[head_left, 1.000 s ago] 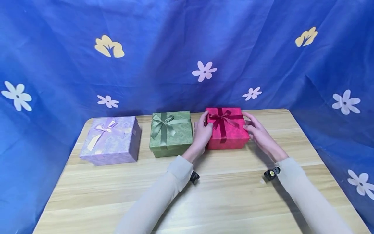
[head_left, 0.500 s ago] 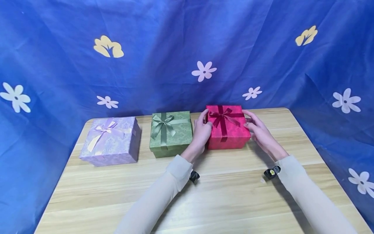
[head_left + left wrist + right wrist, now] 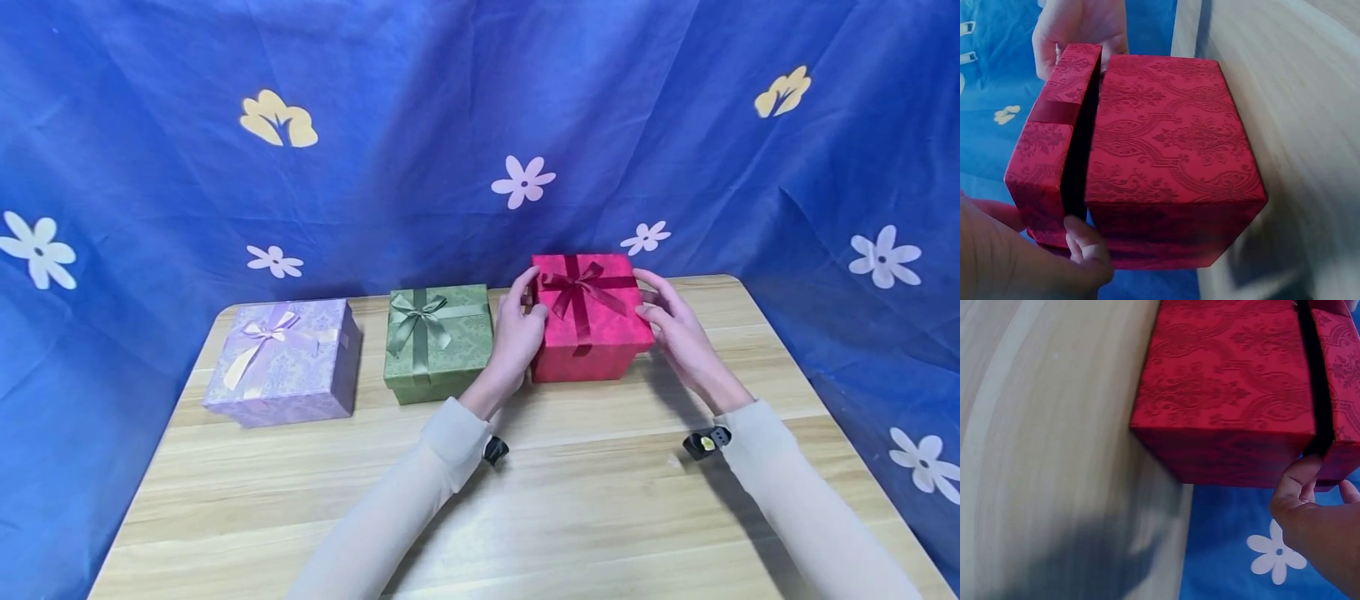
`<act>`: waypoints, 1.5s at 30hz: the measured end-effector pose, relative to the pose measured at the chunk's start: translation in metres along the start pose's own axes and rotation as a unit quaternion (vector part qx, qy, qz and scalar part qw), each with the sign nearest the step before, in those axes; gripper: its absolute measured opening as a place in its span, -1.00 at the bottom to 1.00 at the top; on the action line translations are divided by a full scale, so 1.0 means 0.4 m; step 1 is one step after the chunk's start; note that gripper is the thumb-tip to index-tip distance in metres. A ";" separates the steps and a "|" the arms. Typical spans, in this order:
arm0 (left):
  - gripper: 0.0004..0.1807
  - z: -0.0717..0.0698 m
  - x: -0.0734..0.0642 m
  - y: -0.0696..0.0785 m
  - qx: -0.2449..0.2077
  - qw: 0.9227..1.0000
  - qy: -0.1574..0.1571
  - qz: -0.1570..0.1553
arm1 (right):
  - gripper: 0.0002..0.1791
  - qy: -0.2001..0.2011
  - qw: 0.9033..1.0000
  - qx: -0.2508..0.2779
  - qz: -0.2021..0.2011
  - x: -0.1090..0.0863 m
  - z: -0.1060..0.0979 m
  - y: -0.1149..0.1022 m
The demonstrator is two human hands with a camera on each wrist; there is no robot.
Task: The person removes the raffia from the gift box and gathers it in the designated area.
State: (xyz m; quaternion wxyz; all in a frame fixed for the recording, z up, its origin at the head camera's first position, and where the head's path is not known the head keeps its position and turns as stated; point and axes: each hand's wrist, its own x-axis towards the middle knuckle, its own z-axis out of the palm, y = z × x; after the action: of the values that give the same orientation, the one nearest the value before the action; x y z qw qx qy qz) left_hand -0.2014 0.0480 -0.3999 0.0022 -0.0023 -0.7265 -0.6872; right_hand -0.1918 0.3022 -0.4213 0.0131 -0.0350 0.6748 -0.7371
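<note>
Both hands hold the red gift box lid (image 3: 607, 321), tied with a dark red ribbon and bow, by its opposite sides. My left hand (image 3: 516, 343) grips its left side, thumb at the lower edge in the left wrist view. On the other side, my right hand (image 3: 681, 335) pinches the lid's rim, as the right wrist view also shows. Below, the red patterned box base (image 3: 579, 367) stands on the table. A dark gap parts lid from base in the left wrist view, where the lid (image 3: 1047, 147) sits raised off the base (image 3: 1172, 140). The box's inside is hidden.
Just left of the left hand stands a green gift box (image 3: 450, 337) with a green bow. Farther left is a lilac gift box (image 3: 307, 367). A blue flowered cloth (image 3: 420, 192) hangs behind the wooden table (image 3: 570, 517).
Both hands have raised the red lid, and it has shifted slightly right. More of the base's front shows under it. The green and lilac boxes have stayed put.
</note>
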 end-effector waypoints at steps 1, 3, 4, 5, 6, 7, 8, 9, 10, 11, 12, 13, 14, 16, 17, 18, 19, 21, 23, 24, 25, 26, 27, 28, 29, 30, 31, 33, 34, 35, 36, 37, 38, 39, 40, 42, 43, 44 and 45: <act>-0.24 -0.002 -0.005 0.004 -0.004 1.000 -0.004 0.001 | -0.38 0.000 1.000 0.008 -0.004 -0.004 -0.002 -0.005; -0.24 -0.008 -0.014 0.011 -0.011 1.000 -0.015 -0.004 | -0.40 -0.002 1.000 0.022 -0.009 -0.013 -0.006 -0.013; -0.24 -0.012 -0.019 0.014 -0.014 1.000 -0.021 -0.008 | -0.41 -0.003 0.999 0.030 -0.010 -0.018 -0.009 -0.017; -0.24 -0.017 -0.025 0.016 -0.017 0.999 -0.028 -0.014 | -0.43 -0.004 0.999 0.036 -0.011 -0.023 -0.011 -0.020; -0.25 -0.023 -0.029 0.017 -0.024 0.999 -0.036 -0.019 | -0.45 -0.005 0.999 0.042 -0.011 -0.028 -0.012 -0.022; -0.26 -0.028 -0.033 0.019 -0.027 0.998 -0.045 -0.025 | -0.47 -0.004 0.999 0.047 -0.010 -0.033 -0.013 -0.023; -0.28 -0.034 -0.036 0.020 -0.032 0.998 -0.052 -0.028 | -0.49 -0.003 0.999 0.051 -0.007 -0.038 -0.013 -0.024; -0.31 -0.039 -0.038 0.020 -0.036 0.997 -0.061 -0.030 | -0.52 -0.001 0.998 0.055 -0.003 -0.043 -0.012 -0.025; -0.34 -0.044 -0.040 0.020 -0.040 0.996 -0.069 -0.032 | -0.54 0.002 0.998 0.060 0.002 -0.049 -0.012 -0.026; -0.37 -0.049 -0.041 0.021 -0.042 0.996 -0.077 -0.034 | -0.55 0.005 0.998 0.067 0.008 -0.054 -0.011 -0.027; -0.39 -0.053 -0.043 0.021 -0.043 0.995 -0.085 -0.036 | -0.57 0.008 0.997 0.074 0.014 -0.060 -0.011 -0.028; -0.41 -0.056 -0.044 0.021 -0.041 0.994 -0.093 -0.039 | -0.57 0.011 0.997 0.079 0.019 -0.066 -0.010 -0.029; -0.43 -0.059 -0.046 0.020 -0.039 0.993 -0.099 -0.042 | -0.58 0.013 0.996 0.085 0.023 -0.071 -0.010 -0.030; -0.45 -0.062 -0.050 0.020 -0.038 0.992 -0.108 -0.050 | -0.59 0.017 0.995 0.099 0.030 -0.083 -0.009 -0.032; -0.47 -0.064 -0.053 0.020 -0.037 0.992 -0.110 -0.053 | -0.59 0.017 0.994 0.105 0.032 -0.088 -0.009 -0.034; -0.49 -0.065 -0.056 0.021 -0.036 0.992 -0.111 -0.055 | -0.60 0.016 0.993 0.111 0.034 -0.094 -0.009 -0.035; -0.52 -0.066 -0.059 0.022 -0.036 0.991 -0.111 -0.058 | -0.63 0.015 0.992 0.117 0.037 -0.099 -0.009 -0.036; -0.57 -0.068 -0.066 0.026 -0.036 0.991 -0.108 -0.063 | -0.71 0.016 0.991 0.127 0.044 -0.109 -0.010 -0.039; -0.62 -0.072 -0.072 0.031 -0.037 0.991 -0.106 -0.067 | -0.80 0.014 0.990 0.130 0.053 -0.118 -0.011 -0.043; -0.64 -0.074 -0.076 0.034 -0.037 0.991 -0.105 -0.069 | -0.83 0.015 0.989 0.132 0.058 -0.122 -0.011 -0.044; -0.65 -0.076 -0.078 0.035 -0.036 0.992 -0.103 -0.070 | -0.85 0.015 0.989 0.133 0.064 -0.125 -0.011 -0.047; -0.67 -0.078 -0.081 0.037 -0.035 0.992 -0.102 -0.072 | -0.85 0.016 0.988 0.134 0.069 -0.128 -0.010 -0.049; -0.68 -0.081 -0.084 0.038 -0.032 0.992 -0.100 -0.072 | -0.85 0.016 0.988 0.134 0.073 -0.131 -0.009 -0.051; -0.70 -0.084 -0.086 0.040 -0.030 0.992 -0.099 -0.072 | -0.85 0.016 0.988 0.135 0.077 -0.134 -0.009 -0.053; -0.70 -0.086 -0.089 0.041 -0.029 0.992 -0.098 -0.072 | -0.84 0.017 0.987 0.135 0.080 -0.137 -0.008 -0.055; -0.71 -0.088 -0.091 0.041 -0.028 0.992 -0.096 -0.071 | -0.84 0.017 0.987 0.134 0.083 -0.140 -0.007 -0.057; -0.72 -0.089 -0.093 0.042 -0.028 0.993 -0.096 -0.070 | -0.83 0.018 0.988 0.132 0.084 -0.143 -0.007 -0.059; -0.72 -0.092 -0.099 0.046 -0.030 0.993 -0.094 -0.066 | -0.82 0.018 0.989 0.120 0.084 -0.151 -0.007 -0.062; -0.73 -0.093 -0.101 0.047 -0.034 0.993 -0.094 -0.063 | -0.80 0.018 0.990 0.114 0.083 -0.155 -0.008 -0.064; -0.73 -0.094 -0.104 0.049 -0.038 0.993 -0.094 -0.060 | -0.80 0.018 0.991 0.107 0.080 -0.159 -0.008 -0.066; -0.75 -0.096 -0.107 0.051 -0.043 0.993 -0.095 -0.059 | -0.79 0.016 0.992 0.100 0.076 -0.163 -0.009 -0.067; -0.76 -0.097 -0.109 0.053 -0.048 0.992 -0.098 -0.057 | -0.78 0.014 0.993 0.095 0.071 -0.167 -0.010 -0.068; -0.77 -0.099 -0.112 0.055 -0.055 0.992 -0.101 -0.057 | -0.77 0.011 0.994 0.091 0.067 -0.172 -0.012 -0.069; -0.78 -0.102 -0.115 0.057 -0.061 0.991 -0.106 -0.057 | -0.76 0.007 0.994 0.087 0.061 -0.176 -0.013 -0.070; -0.78 -0.104 -0.118 0.059 -0.067 0.990 -0.112 -0.058 | -0.75 0.005 0.995 0.086 0.056 -0.180 -0.015 -0.070; -0.75 -0.109 -0.125 0.062 -0.080 0.986 -0.128 -0.063 | -0.74 -0.003 0.995 0.086 0.048 -0.188 -0.019 -0.070; -0.72 -0.111 -0.128 0.063 -0.085 0.985 -0.137 -0.065 | -0.74 -0.006 0.995 0.087 0.045 -0.191 -0.021 -0.070; -0.69 -0.114 -0.131 0.064 -0.089 0.983 -0.145 -0.066 | -0.73 -0.009 0.995 0.086 0.041 -0.194 -0.022 -0.071; -0.66 -0.116 -0.134 0.064 -0.094 0.981 -0.155 -0.067 | -0.73 -0.010 0.996 0.085 0.039 -0.197 -0.023 -0.071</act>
State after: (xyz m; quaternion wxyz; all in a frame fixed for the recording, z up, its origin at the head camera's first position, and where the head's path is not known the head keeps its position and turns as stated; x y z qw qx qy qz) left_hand -0.1477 0.0031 -0.3722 -0.1563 -0.0601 -0.6487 -0.7424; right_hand -0.1129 0.3190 -0.3965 0.0516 -0.0153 0.6101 -0.7905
